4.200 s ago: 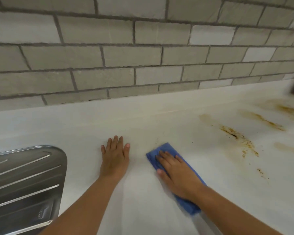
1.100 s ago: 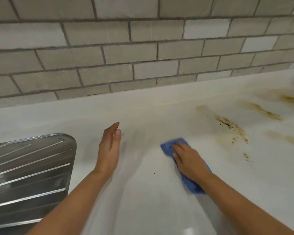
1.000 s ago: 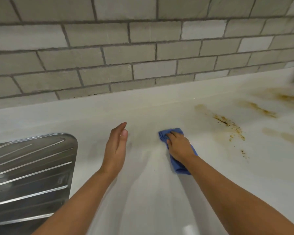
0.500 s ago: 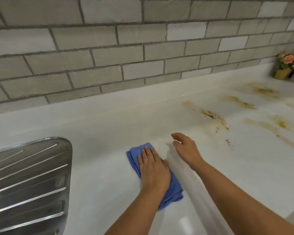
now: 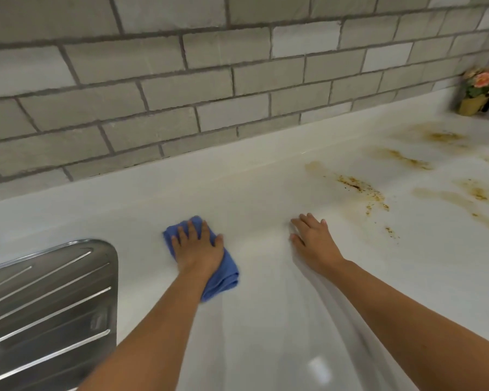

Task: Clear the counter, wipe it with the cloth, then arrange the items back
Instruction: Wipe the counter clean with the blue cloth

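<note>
pressing the folded blue cloth (image 5: 223,275) flat onto the white counter (image 5: 266,193) under the left hand (image 5: 198,246), fingers straight, gripping nothing, just right of the steel drainboard (image 5: 45,300); resting the right hand (image 5: 312,238) released, palm down on the counter, apart from the cloth, near brown stains (image 5: 359,190).

Blue cloth (image 5: 223,273), white counter (image 5: 266,198) with brown stains (image 5: 359,190), grey brick-pattern tiles (image 5: 209,80)

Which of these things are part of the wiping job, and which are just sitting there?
In the job: blue cloth, left hand pressing it, counter, brown stains.
Just there: right hand resting flat on the counter, steel drainboard, flower pot, tiled wall.
</note>
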Demonstrator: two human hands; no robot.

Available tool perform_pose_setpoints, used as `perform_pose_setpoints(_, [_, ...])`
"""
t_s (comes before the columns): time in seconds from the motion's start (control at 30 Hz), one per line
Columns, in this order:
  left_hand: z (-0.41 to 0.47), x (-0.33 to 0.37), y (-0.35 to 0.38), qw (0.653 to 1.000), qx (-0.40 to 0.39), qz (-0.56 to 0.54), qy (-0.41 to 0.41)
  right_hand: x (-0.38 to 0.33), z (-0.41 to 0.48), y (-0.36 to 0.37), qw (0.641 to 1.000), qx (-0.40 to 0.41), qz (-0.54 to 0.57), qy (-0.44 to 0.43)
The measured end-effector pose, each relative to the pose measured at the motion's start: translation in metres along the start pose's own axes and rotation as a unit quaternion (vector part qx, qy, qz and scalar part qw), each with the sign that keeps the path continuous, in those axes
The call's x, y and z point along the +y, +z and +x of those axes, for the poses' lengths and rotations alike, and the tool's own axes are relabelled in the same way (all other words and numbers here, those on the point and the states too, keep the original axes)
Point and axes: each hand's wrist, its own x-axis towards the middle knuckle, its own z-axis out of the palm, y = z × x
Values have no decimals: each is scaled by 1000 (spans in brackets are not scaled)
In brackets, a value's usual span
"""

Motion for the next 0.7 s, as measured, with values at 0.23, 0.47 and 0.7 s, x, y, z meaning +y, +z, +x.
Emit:
perform_pose_setpoints(0.23, [5, -1, 13, 981, 29, 32, 188, 13, 36, -2, 999, -14, -39, -3])
perform_pose_setpoints(0.47, [138, -21, -3, 998, 55, 23, 35, 20, 42, 13, 998, 4, -67, -10])
perform_pose_setpoints(0.7, [188, 47, -14, 974, 27, -28, 224, 22, 41, 18, 996, 44, -64, -33])
